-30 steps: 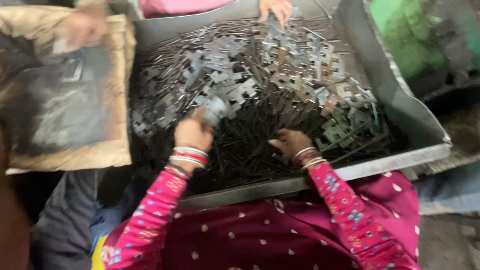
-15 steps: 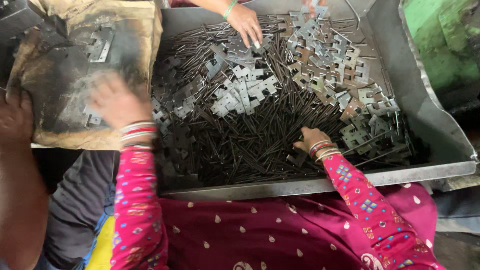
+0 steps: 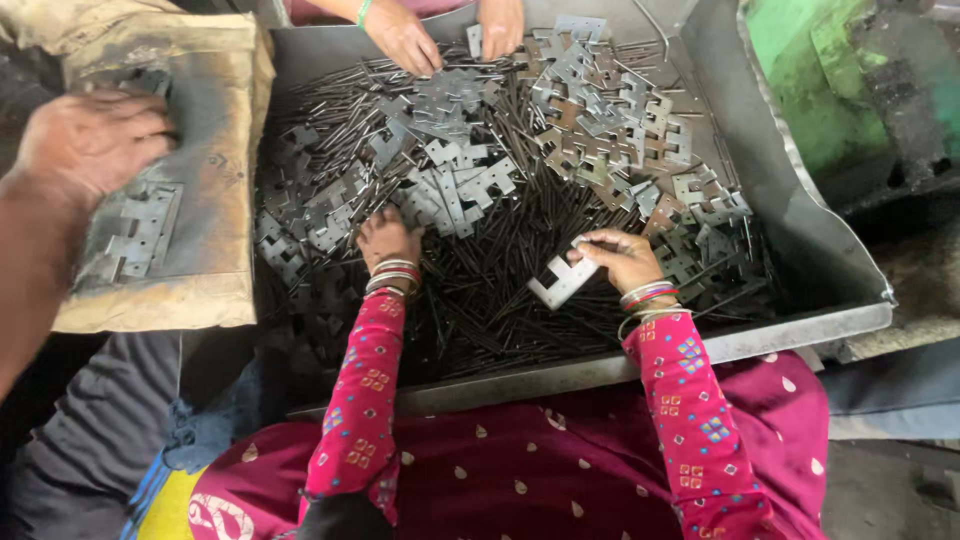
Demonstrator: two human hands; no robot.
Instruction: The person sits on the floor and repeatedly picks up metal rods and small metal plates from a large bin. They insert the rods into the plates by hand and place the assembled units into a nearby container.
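while the right hand [image 3: 618,258] pinches a notched metal hinge leaf [image 3: 562,281] above the dark pins [image 3: 500,300], the left hand [image 3: 387,238] digs curled fingers into the heap. both work in a steel tray [image 3: 800,240] of pins and plates; other hands [image 3: 402,35] reach in opposite, and a worn cardboard pad [image 3: 215,190] lies alongside.

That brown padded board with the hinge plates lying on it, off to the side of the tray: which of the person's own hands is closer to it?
Left. The left hand rests on the pins near the tray's board-side edge. The right hand, gripping a hinge plate, is farther from the board.
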